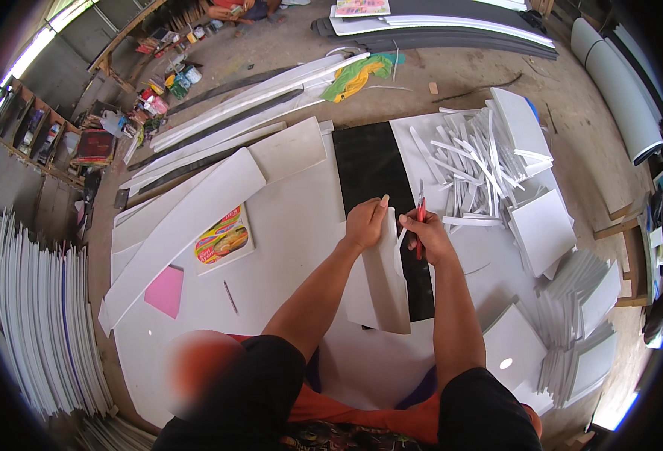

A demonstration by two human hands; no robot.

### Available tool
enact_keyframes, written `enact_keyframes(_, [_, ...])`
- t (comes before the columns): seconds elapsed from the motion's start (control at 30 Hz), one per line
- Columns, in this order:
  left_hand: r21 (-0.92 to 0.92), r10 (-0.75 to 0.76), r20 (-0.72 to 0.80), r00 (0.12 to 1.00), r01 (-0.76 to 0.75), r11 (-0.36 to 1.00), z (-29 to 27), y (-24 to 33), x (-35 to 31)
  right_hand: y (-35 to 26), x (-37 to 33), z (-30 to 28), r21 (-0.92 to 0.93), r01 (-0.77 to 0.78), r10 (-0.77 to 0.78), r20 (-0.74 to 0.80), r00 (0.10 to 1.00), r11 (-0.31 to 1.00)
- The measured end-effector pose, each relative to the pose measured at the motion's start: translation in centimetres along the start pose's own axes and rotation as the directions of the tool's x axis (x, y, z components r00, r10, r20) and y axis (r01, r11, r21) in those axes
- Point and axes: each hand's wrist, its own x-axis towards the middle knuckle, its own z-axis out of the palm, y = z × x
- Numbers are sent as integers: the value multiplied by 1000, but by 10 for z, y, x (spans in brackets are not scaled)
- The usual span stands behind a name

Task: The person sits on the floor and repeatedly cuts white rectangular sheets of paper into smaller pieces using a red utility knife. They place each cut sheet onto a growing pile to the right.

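My left hand (367,223) grips the far end of a white foam sheet (380,289), its thumb up along the edge. The sheet is bent lengthwise and stands tilted over a black strip (373,169) on the white work surface. In my right hand (430,239) is a slim red-handled cutter (421,203), its grey tip pointing away from me. Thumb and fingers of the same hand also pinch a narrow white strip (400,242) by the sheet's right edge. Whether that strip is still joined to the sheet, I cannot tell.
Loose white offcuts (463,161) are heaped at the far right, beside stacked white pieces (542,229). A printed colourful card (222,239), a pink piece (164,292) and a pen (230,297) lie left. Upright sheets (49,323) line the left; a roll (617,90) stands far right.
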Motion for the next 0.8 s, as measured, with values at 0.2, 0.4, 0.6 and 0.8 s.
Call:
enact_keyframes(0.2, [136, -106, -35, 994, 109, 985, -3, -9, -1, -9, -2, -32, -90, 12, -25, -148, 989, 996])
enact_keyframes(0.4, [257, -314, -137, 940, 340, 905, -12, -30, -6, -4, 2, -88, 86, 201, -146, -429, 891, 976])
enact_keyframes(0.6, [337, -384, -309, 870, 478, 811, -19, -46, -3, -6, -3, -134, 230, 355, -130, -647, 751, 906])
enact_keyframes(0.8, [363, -507, -459, 729, 675, 642, -16, -61, -10, -4, 5, -167, 380, 399, -43, -677, 735, 835])
